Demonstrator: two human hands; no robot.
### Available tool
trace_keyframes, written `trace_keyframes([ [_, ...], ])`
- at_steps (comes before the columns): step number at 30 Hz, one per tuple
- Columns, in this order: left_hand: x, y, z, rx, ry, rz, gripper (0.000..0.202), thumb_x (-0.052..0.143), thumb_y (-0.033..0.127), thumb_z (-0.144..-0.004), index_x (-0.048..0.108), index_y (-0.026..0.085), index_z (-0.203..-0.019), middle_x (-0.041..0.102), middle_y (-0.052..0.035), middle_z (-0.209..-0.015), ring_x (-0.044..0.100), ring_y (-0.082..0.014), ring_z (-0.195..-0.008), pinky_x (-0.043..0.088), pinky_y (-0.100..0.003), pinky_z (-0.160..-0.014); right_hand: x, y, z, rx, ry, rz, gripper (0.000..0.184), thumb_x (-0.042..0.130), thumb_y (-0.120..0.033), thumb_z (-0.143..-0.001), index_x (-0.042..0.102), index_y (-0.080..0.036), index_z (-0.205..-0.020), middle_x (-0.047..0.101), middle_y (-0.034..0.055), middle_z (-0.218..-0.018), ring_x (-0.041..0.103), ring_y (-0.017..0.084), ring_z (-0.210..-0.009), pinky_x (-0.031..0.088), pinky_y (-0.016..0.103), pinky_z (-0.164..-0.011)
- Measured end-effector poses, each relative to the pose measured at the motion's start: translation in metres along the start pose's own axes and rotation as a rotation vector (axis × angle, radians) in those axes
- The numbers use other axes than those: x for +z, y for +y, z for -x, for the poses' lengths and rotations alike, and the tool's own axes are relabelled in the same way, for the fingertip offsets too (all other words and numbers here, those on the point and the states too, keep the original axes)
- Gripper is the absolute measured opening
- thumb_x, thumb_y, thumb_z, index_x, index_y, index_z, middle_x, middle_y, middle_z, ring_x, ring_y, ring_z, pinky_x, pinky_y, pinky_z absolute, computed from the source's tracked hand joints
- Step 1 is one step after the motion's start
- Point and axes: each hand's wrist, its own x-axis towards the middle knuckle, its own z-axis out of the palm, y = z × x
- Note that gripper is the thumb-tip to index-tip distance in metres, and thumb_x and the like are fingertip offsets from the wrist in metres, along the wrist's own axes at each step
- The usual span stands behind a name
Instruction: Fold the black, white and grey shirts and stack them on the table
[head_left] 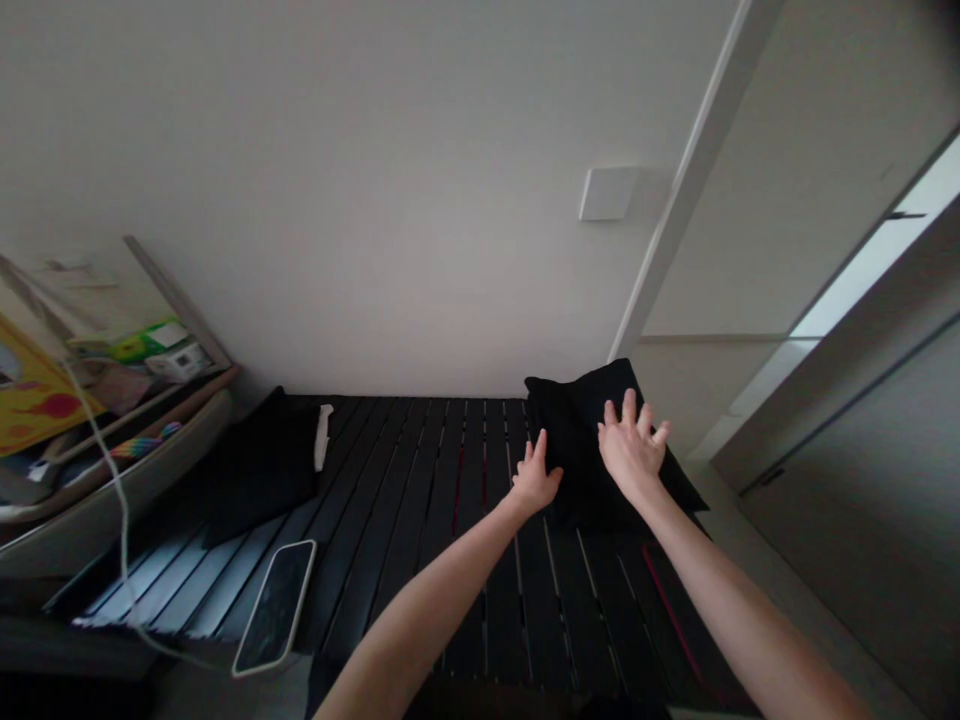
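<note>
Fingers (629,406) of two hands (535,484) (631,453) spread at one of two black cushions (581,470) (266,460).

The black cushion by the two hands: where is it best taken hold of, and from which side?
Probably by both side edges of the black cushion, one hand from each side. It looks soft and broad, with corners jutting out to pinch; the left hand is near its left edge, the right hand over its face.
</note>
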Motion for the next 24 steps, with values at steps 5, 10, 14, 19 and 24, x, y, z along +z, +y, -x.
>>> trace_keyframes([
  [5,-0.002,-0.042,0.025,-0.247,0.025,-0.280,0.070,0.054,0.025,-0.081,0.029,0.029,-0.146,0.019,-0.0118,-0.157,0.026,-0.0386,-0.137,0.026,-0.061,-0.103,0.072,0.011,0.042,0.007,-0.441,-0.014,0.059,0.024,-0.055,-0.093,0.031,-0.032,-0.146,0.014,0.0075,-0.158,0.013,0.042,-0.139,0.019,0.068,-0.099],
  [10,-0.044,-0.098,0.061,-0.252,0.115,-0.520,0.057,0.050,0.022,-0.082,0.041,0.027,-0.138,0.024,-0.0060,-0.156,0.026,-0.0296,-0.137,0.032,-0.050,-0.104,0.104,0.001,0.064,0.099,-0.513,0.062,0.062,0.020,-0.058,-0.092,0.012,-0.035,-0.150,0.010,0.0068,-0.159,0.009,0.045,-0.139,0.007,0.073,-0.099],
  [14,-0.107,-0.139,0.089,-0.245,0.301,-0.744,0.052,0.046,0.019,-0.082,0.048,0.026,-0.134,0.028,-0.0059,-0.154,0.025,-0.0281,-0.137,0.030,-0.048,-0.104,0.095,-0.017,0.067,0.072,-0.405,0.132,0.061,0.025,-0.046,-0.095,0.018,-0.024,-0.151,0.018,0.0144,-0.156,0.008,0.045,-0.140,-0.003,0.072,-0.101],
  [19,-0.200,-0.185,0.125,-0.434,0.492,-1.003,0.043,0.042,0.025,-0.088,0.053,0.024,-0.129,0.032,-0.0135,-0.151,0.027,-0.0344,-0.136,0.028,-0.054,-0.102,0.076,-0.071,0.094,-0.072,-0.232,0.042,0.058,0.030,-0.033,-0.095,0.022,-0.017,-0.150,0.011,0.0152,-0.158,-0.001,0.038,-0.143,0.002,0.068,-0.107],
  [24,-0.275,-0.222,0.155,-0.660,0.612,-1.183,0.040,0.038,0.029,-0.092,0.059,0.019,-0.125,0.031,-0.0212,-0.149,0.025,-0.0410,-0.137,0.026,-0.058,-0.100,0.065,-0.134,0.131,-0.257,-0.229,-0.114,0.055,0.038,-0.030,-0.093,0.031,-0.022,-0.147,0.011,0.0088,-0.158,0.000,0.034,-0.144,0.004,0.063,-0.110],
])
